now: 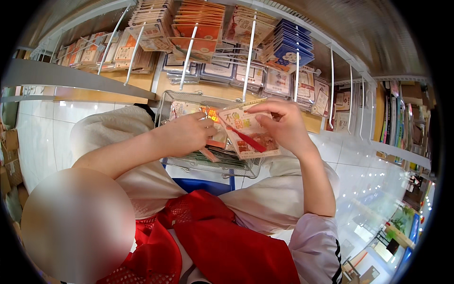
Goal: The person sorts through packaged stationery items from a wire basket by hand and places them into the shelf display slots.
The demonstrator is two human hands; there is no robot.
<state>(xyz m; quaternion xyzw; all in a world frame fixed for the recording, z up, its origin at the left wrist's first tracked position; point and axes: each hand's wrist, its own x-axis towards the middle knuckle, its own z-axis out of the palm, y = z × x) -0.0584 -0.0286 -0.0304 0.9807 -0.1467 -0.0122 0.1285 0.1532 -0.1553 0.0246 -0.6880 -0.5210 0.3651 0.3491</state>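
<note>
**Red vest [236,241] facing wire basket [201,169] and cream packet [250,130]**

Left hand [187,135]: extending over the basket's left side, fingers bending near the contents; whether this grip is closing on anything, cannot tell.

Orange packets [198,28]: hanging in rows from white prongs [189,54], presumably for keeping their fronts visible.

Wire basket: sitting between pale-trousered legs [293,189], probably for keeping its packets within reach of both hands.

Cream packet: tilting above the basket's right half, printed front facing upward, likely for easy viewing.

Right hand [286,128]: its grip clamping the packet's upper right part, leaving most of the front uncovered.

Books [392,113]: standing upright, far right.
</note>
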